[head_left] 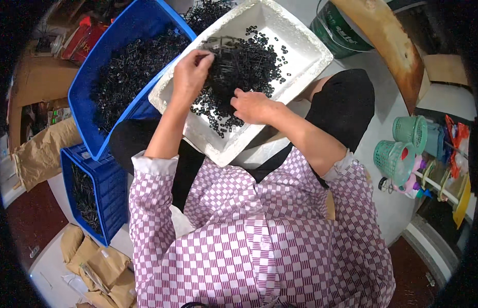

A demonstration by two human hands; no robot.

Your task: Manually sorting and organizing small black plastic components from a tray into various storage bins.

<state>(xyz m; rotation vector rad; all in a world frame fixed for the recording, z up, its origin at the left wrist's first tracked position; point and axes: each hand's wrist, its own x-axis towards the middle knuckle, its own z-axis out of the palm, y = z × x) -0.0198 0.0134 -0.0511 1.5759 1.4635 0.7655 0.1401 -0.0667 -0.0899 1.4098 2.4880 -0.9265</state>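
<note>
A white foam box (300, 51) rests tilted across my lap, with a heap of small black plastic pieces (257, 59) inside. Over the heap's left side, my left hand (190, 74) pinches a cluster of thin black plastic strips (222, 51), smeared by motion. My right hand (251, 106) is lower in the box, its fingers curled in at the edge of the pile. What its fingertips hold, if anything, is hidden among the black parts. Small loose pieces with holes lie scattered over the box's white floor around both hands.
A large blue crate (85, 87) full of black plastic parts adjoins the box on the left. Below it stands another blue crate (113, 205). Brown paper sacks (102, 267) lie lower left. At right are a green bucket (336, 31) and green baskets (390, 159).
</note>
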